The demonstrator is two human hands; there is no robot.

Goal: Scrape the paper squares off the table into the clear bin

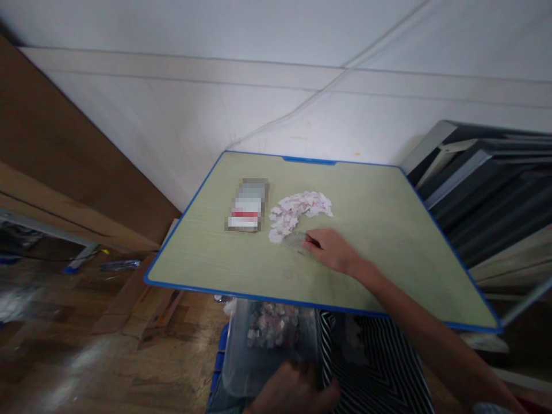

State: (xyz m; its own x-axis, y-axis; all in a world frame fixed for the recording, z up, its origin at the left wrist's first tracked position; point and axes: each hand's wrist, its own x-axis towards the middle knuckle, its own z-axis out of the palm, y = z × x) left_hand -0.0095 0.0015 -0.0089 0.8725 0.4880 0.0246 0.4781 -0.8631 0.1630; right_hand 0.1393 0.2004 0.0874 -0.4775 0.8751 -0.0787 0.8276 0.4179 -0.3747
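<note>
My right hand [331, 251] is closed on a clear, half-round plastic piece that looks like a protractor [294, 241]. Its curved edge rests on the pale green tabletop [207, 253], touching the near end of a curved heap of small pinkish-white flakes [302, 204]. Below the table's front edge, my left hand [288, 391] is over the near side of a translucent plastic bin [235, 356]. Its fingers are dark and partly hidden. Inside the bin lie many similar flakes [273, 325].
A blurred-out rectangular object [248, 206] lies left of the heap. Blue trim [259, 296] edges the table, which stands against a white wall [181, 115]. Dark panels [487, 172] lean at the right. Brown boards [64, 155] stand at the left, above a wooden floor [86, 368].
</note>
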